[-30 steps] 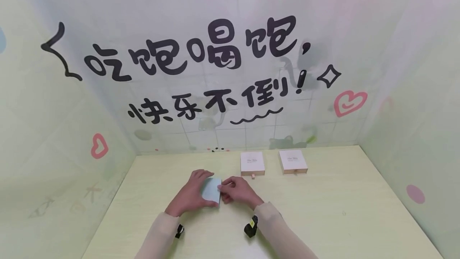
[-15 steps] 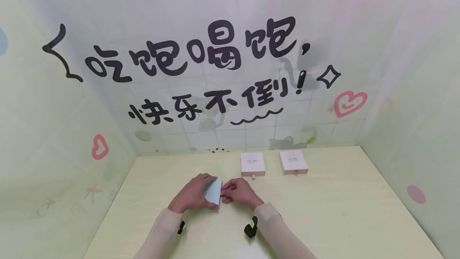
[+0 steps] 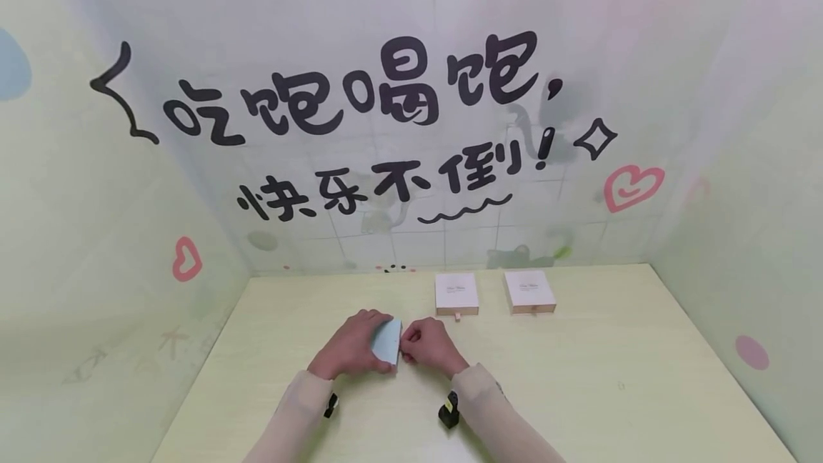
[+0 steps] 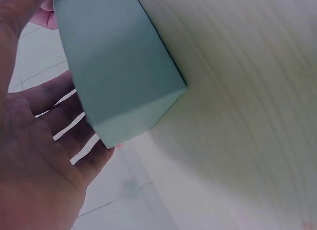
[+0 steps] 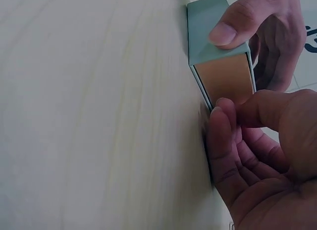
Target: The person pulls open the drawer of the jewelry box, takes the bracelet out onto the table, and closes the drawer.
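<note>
In the head view, my left hand (image 3: 355, 345) grips a small pale blue-green drawer box (image 3: 386, 343) standing on the table, its thumb on the near side and fingers at the far side. The left wrist view shows the smooth sleeve (image 4: 116, 56) of this box beside the palm. A tan drawer front (image 5: 225, 77) fills the box's right end, flush or nearly so with the sleeve. My right hand (image 3: 432, 345) has its thumb and index finger pinched together at that end; whatever lies between the fingertips is hidden by them.
Two white-topped drawer boxes stand at the back of the pale wooden table (image 3: 611, 370): one box (image 3: 456, 291) shows a small pull tab in front, the other box (image 3: 530, 290) sits to its right. Printed walls (image 3: 386, 13) enclose the table's back and sides.
My left hand has closed further over the box, which has shifted slightly right. My right fingers have gone from the box's upper right edge to a pinch at its end. The head view has shifted slightly.
</note>
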Motion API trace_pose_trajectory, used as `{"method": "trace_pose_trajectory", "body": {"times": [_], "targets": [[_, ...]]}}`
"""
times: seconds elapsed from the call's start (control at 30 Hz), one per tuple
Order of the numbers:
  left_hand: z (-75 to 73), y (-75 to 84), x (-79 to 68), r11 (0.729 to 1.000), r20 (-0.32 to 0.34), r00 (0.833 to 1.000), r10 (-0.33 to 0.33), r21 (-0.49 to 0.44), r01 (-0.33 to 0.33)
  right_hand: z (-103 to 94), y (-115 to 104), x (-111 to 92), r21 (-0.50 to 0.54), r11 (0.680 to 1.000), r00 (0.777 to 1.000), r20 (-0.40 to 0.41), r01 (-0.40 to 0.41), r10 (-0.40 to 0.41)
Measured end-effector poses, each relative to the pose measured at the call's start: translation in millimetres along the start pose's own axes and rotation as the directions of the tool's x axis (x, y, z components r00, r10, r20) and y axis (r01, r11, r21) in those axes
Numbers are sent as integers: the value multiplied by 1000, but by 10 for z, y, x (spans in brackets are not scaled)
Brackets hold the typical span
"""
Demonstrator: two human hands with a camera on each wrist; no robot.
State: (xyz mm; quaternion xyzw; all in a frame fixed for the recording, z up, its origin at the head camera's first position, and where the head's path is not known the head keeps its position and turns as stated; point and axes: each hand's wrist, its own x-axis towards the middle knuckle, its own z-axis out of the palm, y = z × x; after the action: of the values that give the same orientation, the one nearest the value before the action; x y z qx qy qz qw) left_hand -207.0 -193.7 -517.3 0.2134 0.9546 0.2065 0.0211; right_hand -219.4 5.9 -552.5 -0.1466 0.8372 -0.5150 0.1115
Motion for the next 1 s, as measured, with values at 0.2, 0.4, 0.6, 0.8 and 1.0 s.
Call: {"method": "trace_pose_trajectory", "body": {"times": [0.2, 0.4, 0.6, 0.8, 1.0], "targets": [[10, -4, 1, 1000, -4, 1000, -1, 0, 1, -47, -5, -21, -48, 998, 999, -6, 43, -43], [17, -20, -4, 1000, 2, 1000, -20, 5, 20, -106, 7, -49, -61, 997, 999, -2, 52, -52], [25, -23, 5, 999, 3, 999, -34, -2, 34, -153, 36, -61, -84, 995, 999, 5, 49, -49], [27, -25, 6, 999, 8, 999, -38, 0, 38, -205, 64, -86, -116, 992, 999, 10, 39, -38], [22, -19, 7, 999, 8, 999, -40, -2, 40, -260, 91, -122, -131, 990, 999, 7, 45, -44]]}}
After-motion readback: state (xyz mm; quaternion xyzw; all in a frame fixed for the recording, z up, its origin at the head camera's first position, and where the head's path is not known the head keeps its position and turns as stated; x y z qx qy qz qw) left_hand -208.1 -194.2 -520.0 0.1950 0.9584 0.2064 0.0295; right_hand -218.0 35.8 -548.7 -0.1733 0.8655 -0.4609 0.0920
